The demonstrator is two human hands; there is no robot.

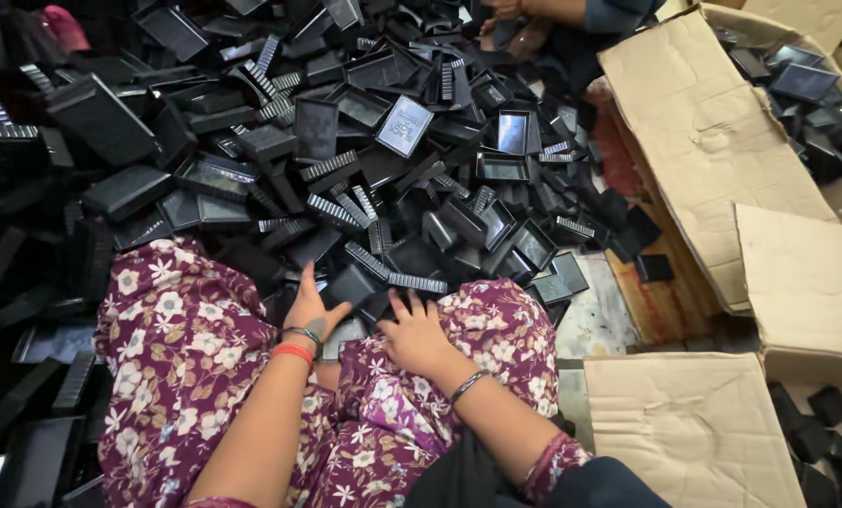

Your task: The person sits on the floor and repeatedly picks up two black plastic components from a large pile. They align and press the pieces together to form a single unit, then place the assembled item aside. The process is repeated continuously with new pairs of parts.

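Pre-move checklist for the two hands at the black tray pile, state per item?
1. Left hand on a part: ok, it grips a black tray at the pile's near edge.
2. Right hand free: cannot tell, fingers rest on black parts, grip hidden.
3. Parts within reach: ok, pile meets the knees.
4. Cardboard box open: ok, flaps spread, trays inside.
5. Other person's hands apart: ok, at the far side of the pile.
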